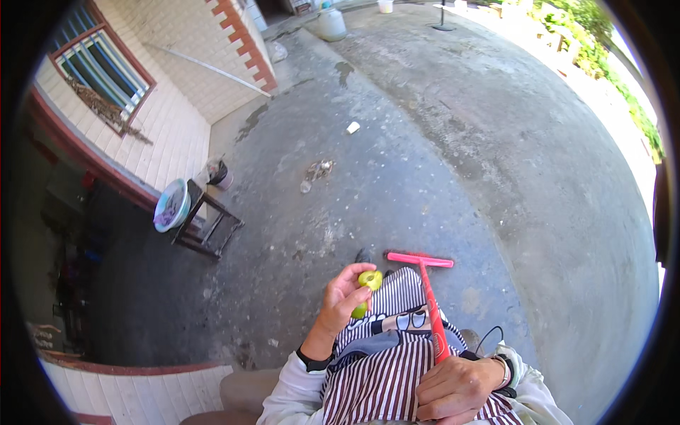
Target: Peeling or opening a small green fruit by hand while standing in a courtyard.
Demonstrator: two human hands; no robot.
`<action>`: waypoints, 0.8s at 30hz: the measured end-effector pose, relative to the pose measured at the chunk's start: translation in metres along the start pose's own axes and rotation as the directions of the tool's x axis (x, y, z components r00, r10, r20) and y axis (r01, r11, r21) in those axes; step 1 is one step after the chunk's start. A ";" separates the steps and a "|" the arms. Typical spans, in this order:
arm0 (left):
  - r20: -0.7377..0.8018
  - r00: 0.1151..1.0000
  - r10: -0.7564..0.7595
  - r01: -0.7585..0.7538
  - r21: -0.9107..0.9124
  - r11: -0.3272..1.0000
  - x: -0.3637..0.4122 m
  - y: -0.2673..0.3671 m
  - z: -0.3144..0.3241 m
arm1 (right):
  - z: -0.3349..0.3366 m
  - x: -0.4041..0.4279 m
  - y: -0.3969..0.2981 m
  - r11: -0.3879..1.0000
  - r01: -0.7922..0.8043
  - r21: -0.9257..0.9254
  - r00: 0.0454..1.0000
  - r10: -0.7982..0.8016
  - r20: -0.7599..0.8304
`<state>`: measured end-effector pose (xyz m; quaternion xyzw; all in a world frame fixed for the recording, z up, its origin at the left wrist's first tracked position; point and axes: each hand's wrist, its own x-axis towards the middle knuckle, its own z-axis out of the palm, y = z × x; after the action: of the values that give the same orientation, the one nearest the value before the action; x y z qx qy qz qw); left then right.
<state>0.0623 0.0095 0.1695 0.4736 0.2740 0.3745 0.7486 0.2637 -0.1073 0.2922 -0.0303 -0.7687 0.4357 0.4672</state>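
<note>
My left hand (339,300) holds a split piece of green fruit (370,280) between thumb and fingers. Its yellowish inner face, with a dark hollow in the middle, shows towards me. A second green piece (359,310) sits lower in the same hand, partly hidden by the thumb. My right hand (451,390) is closed around the red handle of a broom (434,319), close against a striped apron (380,380). The broom's pink head (419,259) rests bristles-down on the concrete, past my knees.
A dark wooden stool (210,228) at the left carries a basin (174,207) with purplish contents. Behind it stands a lined bin (220,175). Ahead on the floor lie a small litter heap (320,169) and a white cup-like piece (353,127). A large pale drum (331,24) stands farther off.
</note>
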 end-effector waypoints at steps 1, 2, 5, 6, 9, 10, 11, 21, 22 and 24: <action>-0.059 0.997 -0.044 0.046 0.040 0.998 -0.002 -0.020 -0.017 | 0.000 -0.002 0.005 1.000 0.006 0.009 1.000 -0.006 -0.009; -0.087 0.992 -0.089 0.095 0.074 0.993 -0.002 -0.039 -0.028 | 0.003 -0.004 0.005 1.000 0.009 -0.019 1.000 -0.009 -0.012; -0.137 0.955 -0.263 0.283 0.152 0.947 -0.012 -0.097 -0.062 | 0.009 -0.006 0.002 1.000 0.020 0.004 0.998 -0.020 -0.058; -0.163 0.926 -0.341 0.368 0.187 0.911 -0.016 -0.118 -0.073 | 0.012 -0.009 0.004 1.000 0.017 -0.011 0.998 -0.018 -0.063; -0.114 0.861 -0.496 0.495 0.416 0.763 -0.028 -0.176 -0.100 | 0.012 -0.002 -0.003 0.997 0.058 -0.056 0.989 -0.065 -0.134; -0.125 0.793 -0.596 0.590 0.400 0.701 -0.030 -0.186 -0.099 | 0.011 -0.001 -0.006 0.992 0.110 -0.055 0.976 -0.118 -0.182; -0.111 0.794 -0.597 0.584 0.412 0.700 -0.040 -0.207 -0.113 | 0.014 0.001 -0.005 0.992 0.108 -0.072 0.975 -0.120 -0.188; 0.021 0.762 -0.647 0.465 0.678 0.569 -0.036 -0.271 -0.161 | 0.018 -0.007 0.007 0.987 0.074 -0.141 0.983 -0.096 -0.154; 0.046 0.728 -0.684 0.546 0.565 0.619 -0.034 -0.275 -0.160 | 0.018 -0.008 0.006 0.985 0.072 -0.155 0.982 -0.097 -0.161; 0.035 0.709 -0.705 0.552 0.595 0.584 -0.024 -0.280 -0.153 | 0.018 -0.012 0.006 0.981 0.057 -0.183 0.981 -0.090 -0.175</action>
<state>0.0160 -0.0089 -0.1466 0.5817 0.4153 -0.0792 0.6949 0.2547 -0.1200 0.2764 -0.0829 -0.7590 0.3434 0.5469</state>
